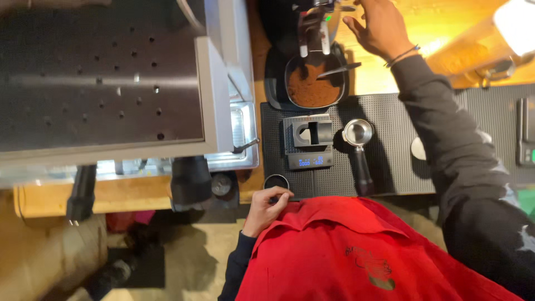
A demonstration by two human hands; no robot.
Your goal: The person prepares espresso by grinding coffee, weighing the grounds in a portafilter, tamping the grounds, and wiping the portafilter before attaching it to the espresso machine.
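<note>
Up by the far edge of the counter (128,195), the right hand (376,28) was stretched out beside the grinder (315,25), fingers (354,25) spread and holding nothing, their tips just short of the grinder's body. Below the grinder sat a dark tray (312,83) heaped with brown coffee grounds, a small metal spoon (340,69) lying across its right rim. The tray lay just toward the person from that hand and to its left.

Nearer the body, the left hand (266,209) rested at the front edge of the black mat (390,139), fingers curled around a small round dark cup (276,181); whether they gripped it or only touched its rim was hard to tell from this angle.

Between the two hands, on the mat, stood a small scale (310,159) with a lit display, a black holder (309,134) on top of it. Just right of the scale lay a portafilter (358,134), its empty basket away from the person and its long black handle pointing straight back toward the red apron (345,256). The left hand was the nearer of the two to that handle; the scale stood beside the basket, apart from it.

To the left, the espresso machine (106,78) filled the view, its drip tray (242,128) next to the mat.
</note>
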